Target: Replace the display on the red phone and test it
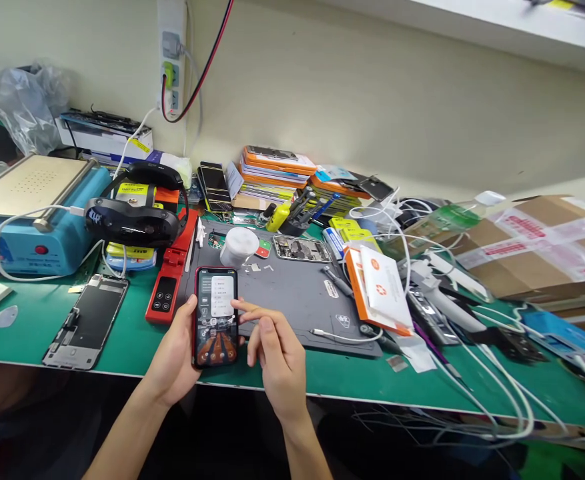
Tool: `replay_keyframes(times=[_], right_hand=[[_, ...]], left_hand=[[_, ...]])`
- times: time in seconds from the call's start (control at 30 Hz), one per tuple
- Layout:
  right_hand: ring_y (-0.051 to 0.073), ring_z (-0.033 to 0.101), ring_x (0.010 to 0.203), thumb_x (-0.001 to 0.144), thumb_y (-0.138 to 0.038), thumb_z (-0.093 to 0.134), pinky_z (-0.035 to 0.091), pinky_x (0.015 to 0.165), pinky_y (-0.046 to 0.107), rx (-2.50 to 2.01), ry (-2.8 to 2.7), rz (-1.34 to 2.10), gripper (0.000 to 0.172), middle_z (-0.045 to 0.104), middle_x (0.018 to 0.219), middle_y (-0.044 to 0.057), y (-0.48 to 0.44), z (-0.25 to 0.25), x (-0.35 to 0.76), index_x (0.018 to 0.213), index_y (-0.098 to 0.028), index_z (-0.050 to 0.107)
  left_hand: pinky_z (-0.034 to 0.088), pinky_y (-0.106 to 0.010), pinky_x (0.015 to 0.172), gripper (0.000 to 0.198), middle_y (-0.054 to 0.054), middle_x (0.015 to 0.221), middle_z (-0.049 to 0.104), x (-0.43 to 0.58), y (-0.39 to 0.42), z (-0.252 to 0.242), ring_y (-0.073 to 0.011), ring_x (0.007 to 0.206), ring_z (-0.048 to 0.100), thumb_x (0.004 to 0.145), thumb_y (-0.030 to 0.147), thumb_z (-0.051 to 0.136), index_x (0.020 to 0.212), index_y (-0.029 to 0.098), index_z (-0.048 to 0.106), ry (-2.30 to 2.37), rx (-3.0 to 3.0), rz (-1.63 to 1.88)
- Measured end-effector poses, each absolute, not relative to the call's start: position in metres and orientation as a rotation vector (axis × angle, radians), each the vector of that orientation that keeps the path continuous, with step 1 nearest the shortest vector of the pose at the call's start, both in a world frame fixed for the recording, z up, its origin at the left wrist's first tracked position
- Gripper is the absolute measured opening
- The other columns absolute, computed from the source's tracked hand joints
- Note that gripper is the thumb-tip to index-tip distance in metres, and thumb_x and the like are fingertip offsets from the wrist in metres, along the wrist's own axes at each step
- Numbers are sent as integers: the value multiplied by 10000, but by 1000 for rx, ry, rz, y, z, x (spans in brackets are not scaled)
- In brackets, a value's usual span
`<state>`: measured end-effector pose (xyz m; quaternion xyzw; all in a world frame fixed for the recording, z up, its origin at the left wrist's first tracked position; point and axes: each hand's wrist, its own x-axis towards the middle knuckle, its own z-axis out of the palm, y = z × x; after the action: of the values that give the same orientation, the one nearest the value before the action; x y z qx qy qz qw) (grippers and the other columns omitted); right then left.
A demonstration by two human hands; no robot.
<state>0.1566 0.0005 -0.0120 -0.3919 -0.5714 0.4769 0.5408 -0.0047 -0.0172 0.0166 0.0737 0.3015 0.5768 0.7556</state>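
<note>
A red-edged smartphone (pixel 217 317) is held upright in my left hand (pixel 175 357), its fingers wrapped behind the case and the thumb along the left edge. Its lit screen shows a white pop-up menu over rows of app icons. My right hand (pixel 277 357) holds nothing; the index finger reaches to the screen's right edge near the menu, while the other fingers are curled. Behind the phone lies a dark grey work mat (pixel 292 300). A white round container (pixel 239 247) stands just beyond the phone's top, and an opened phone (pixel 302 249) lies farther back.
At left, a blue heating machine (pixel 67 233) stands beside a black headset (pixel 135 213). A detached phone screen (pixel 89 321) and a red device (pixel 169 280) lie near the front. Right of the mat are orange boxes (pixel 359 293), tangled white cables (pixel 512 387) and a taped carton (pixel 537 247).
</note>
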Motion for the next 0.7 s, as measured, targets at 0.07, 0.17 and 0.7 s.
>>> replay_keyframes(times=[0.07,0.17,0.7], right_hand=[[36,513,487,1169,-383,503,484,492,219,-934,-1420,1082,303,814,1331,99,-5,-15,160,1079,-233,750],[39,523,497,1173,-314,488,498,504,218,-936,-1527,989,274,813,1342,66,-12,-18,165,1095,-252,743],[212,818,1069,1130,-161,478,679,819,331,-746,-1816,714,291,796,1381,74,-24,-35,182,1269,-270,709]], left_hand=[[498,-505,1246,611,-161,1476,738,-5,-17,15,-328,1358,715,1138,461,495,1686,191,485,638,184,1246],[510,-502,1235,575,-166,1458,747,-6,-18,14,-332,1356,715,1142,469,477,1626,173,570,641,196,1237],[675,-381,933,552,-153,1522,711,-7,-17,15,-332,1373,705,1153,506,399,1435,169,735,656,202,1208]])
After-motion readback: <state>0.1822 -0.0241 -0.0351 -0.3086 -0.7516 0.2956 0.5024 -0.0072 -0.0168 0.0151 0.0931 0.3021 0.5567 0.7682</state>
